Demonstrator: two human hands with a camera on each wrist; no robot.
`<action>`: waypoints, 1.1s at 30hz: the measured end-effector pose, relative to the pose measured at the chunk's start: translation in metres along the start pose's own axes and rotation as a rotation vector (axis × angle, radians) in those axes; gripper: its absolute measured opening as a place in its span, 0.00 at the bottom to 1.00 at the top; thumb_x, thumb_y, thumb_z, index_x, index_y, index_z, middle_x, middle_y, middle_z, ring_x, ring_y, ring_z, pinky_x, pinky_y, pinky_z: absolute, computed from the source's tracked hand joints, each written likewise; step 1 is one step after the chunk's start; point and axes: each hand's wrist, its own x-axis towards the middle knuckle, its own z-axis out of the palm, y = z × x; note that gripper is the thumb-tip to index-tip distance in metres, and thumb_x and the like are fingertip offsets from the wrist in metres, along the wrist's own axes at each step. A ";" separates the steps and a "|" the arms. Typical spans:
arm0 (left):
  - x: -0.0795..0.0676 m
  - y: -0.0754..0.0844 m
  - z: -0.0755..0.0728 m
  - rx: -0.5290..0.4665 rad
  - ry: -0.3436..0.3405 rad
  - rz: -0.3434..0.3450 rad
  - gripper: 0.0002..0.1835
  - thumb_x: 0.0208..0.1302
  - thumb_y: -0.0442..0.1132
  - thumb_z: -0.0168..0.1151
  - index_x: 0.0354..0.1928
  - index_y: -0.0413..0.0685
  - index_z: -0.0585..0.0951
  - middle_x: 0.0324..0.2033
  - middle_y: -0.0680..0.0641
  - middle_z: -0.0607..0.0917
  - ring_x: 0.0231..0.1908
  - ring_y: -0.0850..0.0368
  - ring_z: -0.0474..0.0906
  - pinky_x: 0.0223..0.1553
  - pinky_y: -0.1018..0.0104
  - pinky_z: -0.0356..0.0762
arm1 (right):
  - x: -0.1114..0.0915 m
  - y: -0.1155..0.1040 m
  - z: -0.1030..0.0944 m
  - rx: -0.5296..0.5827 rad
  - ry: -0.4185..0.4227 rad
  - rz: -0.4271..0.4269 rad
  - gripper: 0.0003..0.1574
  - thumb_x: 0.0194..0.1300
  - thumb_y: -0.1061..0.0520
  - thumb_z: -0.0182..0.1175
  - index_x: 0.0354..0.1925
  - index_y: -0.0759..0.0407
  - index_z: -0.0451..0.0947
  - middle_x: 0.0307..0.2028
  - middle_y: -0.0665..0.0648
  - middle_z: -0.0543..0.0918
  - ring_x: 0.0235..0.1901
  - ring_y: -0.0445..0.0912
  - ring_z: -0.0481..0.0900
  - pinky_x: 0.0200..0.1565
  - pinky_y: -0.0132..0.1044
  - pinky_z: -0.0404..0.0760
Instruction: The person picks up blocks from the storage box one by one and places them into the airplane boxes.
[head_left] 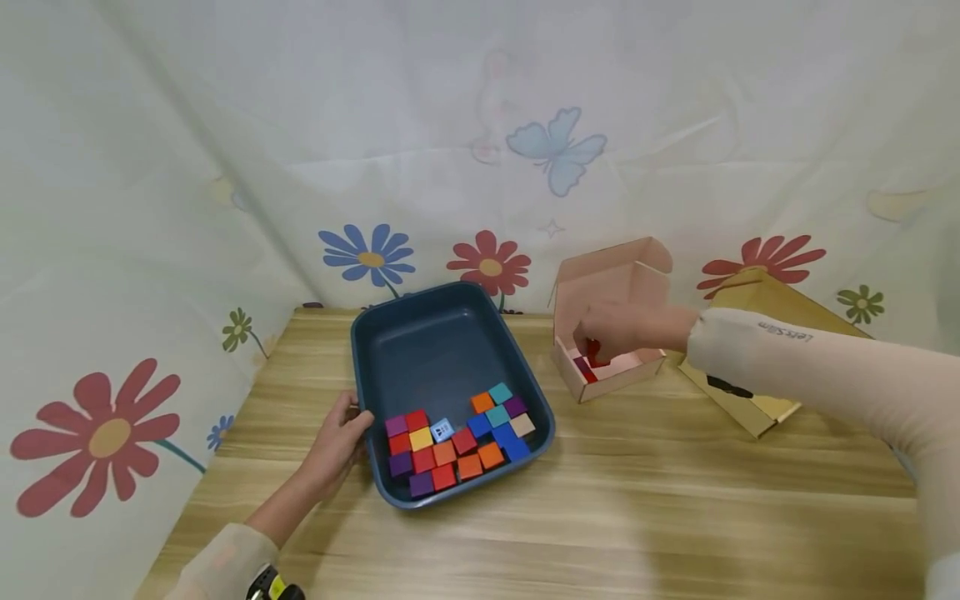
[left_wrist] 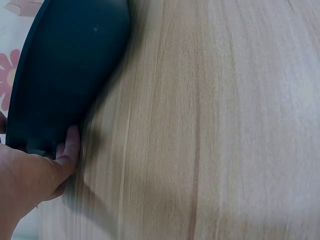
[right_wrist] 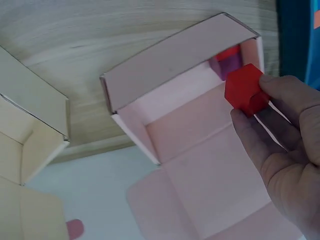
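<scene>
My left hand [head_left: 333, 443] grips the left rim of a dark blue tray [head_left: 420, 354], thumb over the edge and fingers around the outside wall. Its fingers lie against the tray's outer side in the left wrist view. Many coloured cubes [head_left: 444, 452] sit grouped at the tray's near end, in red, orange, purple, blue, teal and other colours. Over an open pink cardboard box [right_wrist: 175, 62], my right hand [head_left: 611, 327] pinches a red cube [right_wrist: 244, 89] between thumb and fingers. Inside that box, a purple cube [right_wrist: 231, 67] and another red cube [right_wrist: 228, 53] rest in one corner.
An open yellowish cardboard box [head_left: 757, 412] stands right of the pink one, partly behind my right sleeve. Everything is on a wood-grain table [head_left: 600, 517]. A white curtain [head_left: 420, 100] with printed flowers and a butterfly hangs behind and to the left.
</scene>
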 end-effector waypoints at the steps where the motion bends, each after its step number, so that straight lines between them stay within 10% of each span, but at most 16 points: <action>1: 0.000 0.000 0.000 -0.002 -0.002 0.002 0.15 0.72 0.33 0.48 0.57 0.39 0.64 0.52 0.37 0.69 0.43 0.52 0.77 0.36 0.62 0.82 | 0.000 0.002 0.002 0.004 -0.009 0.006 0.05 0.59 0.63 0.72 0.35 0.54 0.87 0.24 0.44 0.81 0.29 0.42 0.74 0.36 0.36 0.77; 33: -0.001 0.005 0.002 0.000 0.015 -0.023 0.15 0.72 0.32 0.48 0.57 0.39 0.63 0.51 0.37 0.70 0.40 0.51 0.79 0.34 0.62 0.82 | 0.019 0.024 0.032 0.230 -0.238 0.149 0.12 0.61 0.69 0.67 0.42 0.57 0.84 0.36 0.51 0.84 0.34 0.45 0.77 0.44 0.38 0.84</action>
